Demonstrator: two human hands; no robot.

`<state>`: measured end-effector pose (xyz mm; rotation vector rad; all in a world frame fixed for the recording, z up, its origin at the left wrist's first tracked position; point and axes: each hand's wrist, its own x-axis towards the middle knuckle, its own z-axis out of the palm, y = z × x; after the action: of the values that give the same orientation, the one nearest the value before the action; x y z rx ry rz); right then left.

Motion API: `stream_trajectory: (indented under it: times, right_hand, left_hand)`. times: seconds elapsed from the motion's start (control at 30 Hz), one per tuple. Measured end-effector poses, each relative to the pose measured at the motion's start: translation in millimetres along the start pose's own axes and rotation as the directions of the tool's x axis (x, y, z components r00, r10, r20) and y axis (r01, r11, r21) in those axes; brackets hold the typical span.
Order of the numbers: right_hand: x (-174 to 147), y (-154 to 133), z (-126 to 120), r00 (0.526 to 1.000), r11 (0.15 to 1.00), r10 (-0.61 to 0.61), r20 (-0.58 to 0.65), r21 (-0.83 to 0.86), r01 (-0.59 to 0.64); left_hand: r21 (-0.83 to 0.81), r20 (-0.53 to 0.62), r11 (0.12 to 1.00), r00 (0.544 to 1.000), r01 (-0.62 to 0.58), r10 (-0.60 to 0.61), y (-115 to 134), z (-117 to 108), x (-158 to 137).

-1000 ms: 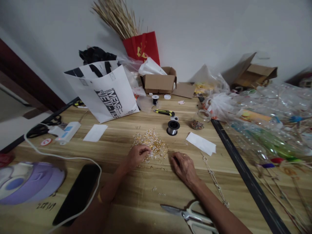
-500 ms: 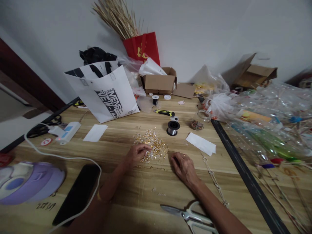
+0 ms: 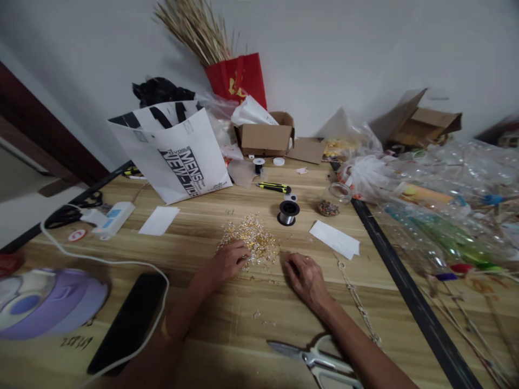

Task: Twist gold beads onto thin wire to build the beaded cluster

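Observation:
A loose pile of small gold and clear beads [image 3: 261,235] lies spread on the wooden table. At its near left edge is my left hand [image 3: 230,260], its fingers bent and drawn together among the beads; whatever is between the fingertips is too small to make out. My right hand [image 3: 307,274] rests on the tabletop to the right of the pile, fingers curled under, and their tips are hidden. Between the hands runs a thin row of beads [image 3: 259,280]. A beaded strand [image 3: 357,302] lies beyond my right wrist. Scissors [image 3: 310,356] lie partly under my right forearm.
Behind the pile are a wire spool [image 3: 288,213], a yellow-black utility knife [image 3: 273,187] and a jar of beads [image 3: 331,202]. A white paper bag [image 3: 174,156] stands back left. A phone [image 3: 130,321] with a white cable across it lies left. Plastic bottles [image 3: 441,210] crowd the right.
My left hand has shifted slightly, and its fingers have gone from stretched over the beads to bent down into them. My right hand has stayed in place.

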<state>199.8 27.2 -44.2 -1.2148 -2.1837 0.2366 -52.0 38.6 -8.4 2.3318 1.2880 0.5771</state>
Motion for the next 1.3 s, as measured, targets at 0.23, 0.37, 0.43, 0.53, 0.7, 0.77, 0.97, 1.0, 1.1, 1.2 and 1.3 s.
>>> stream_trajectory:
  times: [0.23, 0.37, 0.43, 0.53, 0.7, 0.77, 0.97, 1.0, 1.1, 1.2, 1.3]
  right_hand:
    - [-0.1, -0.5, -0.5, 1.0, 1.0, 0.003, 0.007, 0.001, -0.003]
    - [0.2, -1.4, -0.5, 1.0, 1.0, -0.002, -0.013, -0.014, 0.002]
    - [0.3, -1.4, -0.3, 1.0, 1.0, -0.004, -0.019, -0.019, 0.004]
    - [0.3, -1.0, -0.1, 1.0, 1.0, -0.004, -0.011, -0.013, 0.004]
    - [0.4, -0.3, -0.3, 1.0, 1.0, -0.018, -0.018, -0.009, 0.018]
    - [0.5, -0.3, -0.6, 1.0, 1.0, -0.021, -0.015, -0.014, 0.021]
    - [0.1, -0.8, -1.0, 1.0, 1.0, 0.007, 0.008, -0.014, -0.007]
    - [0.0, -0.9, -0.9, 1.0, 1.0, 0.009, 0.008, -0.014, -0.009]
    - [0.1, -1.4, -0.9, 1.0, 1.0, 0.004, 0.006, -0.008, -0.004]
    - [0.7, -2.0, -1.4, 1.0, 1.0, -0.002, -0.001, -0.009, 0.002]
    - [1.0, -2.4, -2.1, 1.0, 1.0, 0.001, -0.006, -0.011, -0.002]
  left_hand:
    - [0.118, 0.037, 0.993, 0.999, -0.012, 0.008, 11.4, -8.2, -0.8]
    - [0.132, 0.045, 0.991, 0.999, -0.004, -0.002, 11.6, -8.1, -1.8]
    - [0.133, 0.045, 0.991, 0.999, -0.005, 0.0, 11.0, -7.4, -2.0]
    - [0.135, 0.046, 0.991, 0.999, -0.009, 0.003, 9.7, -5.8, -1.9]
    - [0.164, 0.038, 0.986, 0.999, -0.03, 0.024, 5.9, -2.0, -2.4]
    - [0.18, 0.038, 0.983, 0.998, -0.047, 0.041, 5.5, -1.3, -2.4]
    - [0.257, 0.034, 0.963, 0.996, -0.083, 0.077, 13.8, -6.3, 1.4]
    - [0.259, 0.029, 0.962, 0.996, -0.087, 0.083, 15.6, -7.6, 2.1]
    - [0.231, 0.01, 0.967, 0.994, -0.105, 0.106, 18.2, -9.4, 3.6]
    - [0.181, -0.003, 0.976, 0.993, -0.118, 0.121, 15.6, -6.4, 3.4]
    - [0.131, -0.021, 0.985, 0.993, -0.111, 0.115, 10.8, -1.5, 2.6]
